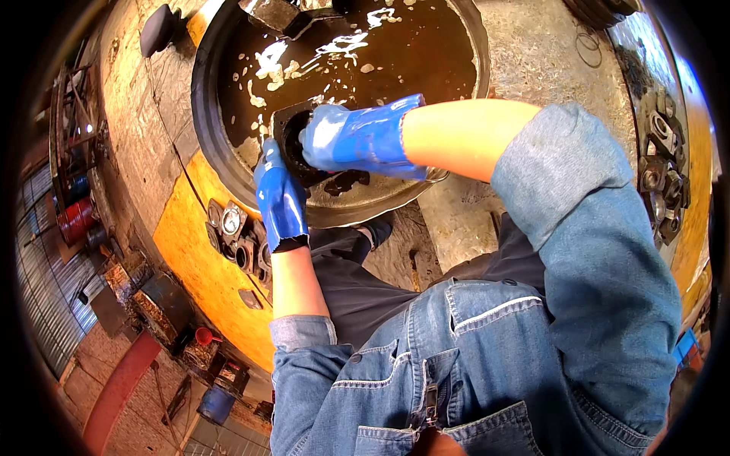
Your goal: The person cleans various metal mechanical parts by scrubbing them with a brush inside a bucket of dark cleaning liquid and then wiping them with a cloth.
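A dark hollow part is held at the near left of a round basin of brown liquid. Its left side is gripped by the blue-gloved left hand, while the right hand, likewise gloved, is placed at its opening with fingers curled; whether anything is grasped there cannot be told. Metal pieces are grouped on a yellow board beside the left forearm, and a metal block is seen at the basin's far side.

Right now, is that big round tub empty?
Not empty: the tub holds brown liquid, its shiny surface dotted with pale patches.
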Available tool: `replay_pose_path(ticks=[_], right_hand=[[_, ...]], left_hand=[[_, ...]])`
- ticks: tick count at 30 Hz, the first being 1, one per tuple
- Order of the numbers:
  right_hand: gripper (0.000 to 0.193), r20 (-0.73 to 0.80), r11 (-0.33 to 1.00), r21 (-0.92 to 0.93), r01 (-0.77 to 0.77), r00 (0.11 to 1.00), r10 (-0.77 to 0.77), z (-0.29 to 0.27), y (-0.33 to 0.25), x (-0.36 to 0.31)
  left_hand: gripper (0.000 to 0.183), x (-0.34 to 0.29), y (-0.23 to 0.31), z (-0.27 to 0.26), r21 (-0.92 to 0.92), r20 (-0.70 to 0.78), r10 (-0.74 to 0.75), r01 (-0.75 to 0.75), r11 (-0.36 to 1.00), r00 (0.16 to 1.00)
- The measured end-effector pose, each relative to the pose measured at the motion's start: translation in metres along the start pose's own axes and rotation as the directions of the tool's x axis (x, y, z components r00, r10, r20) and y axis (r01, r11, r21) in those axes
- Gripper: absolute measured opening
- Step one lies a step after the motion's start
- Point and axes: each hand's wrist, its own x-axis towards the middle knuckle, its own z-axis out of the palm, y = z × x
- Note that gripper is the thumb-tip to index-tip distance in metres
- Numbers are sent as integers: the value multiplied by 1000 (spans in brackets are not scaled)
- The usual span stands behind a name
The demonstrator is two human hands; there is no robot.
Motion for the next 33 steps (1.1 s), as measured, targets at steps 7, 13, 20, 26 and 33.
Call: replay_pose_path(ticks=[7, 13, 20, 26, 33], right_hand=[[23, 175, 701, 572, -426, 899, 402, 6, -9, 20], [29, -149, 515, 848, -126, 876, 459, 15, 2, -35], [54, -271, 237, 962, 134, 563, 781, 116, -17, 33], [62, -471, 664, 720, -204, 558, 683, 137, 1, 52], [54, 169, 438, 775, -455, 818, 550, -11, 35, -38]], left_hand=[[52, 15, -17, 2, -624, 164, -136, 210, 752, 977], [37, -3, 0, 1, -519, 101, 1, 52, 853, 995], [33, 16, -40, -14, 248, 69, 380, -385, 889, 923], [52, 9, -20, -1, -192, 105, 215, -192, 962, 971], [53, 18, -28, 2, -654, 174, -52, 155, 740, 983]])
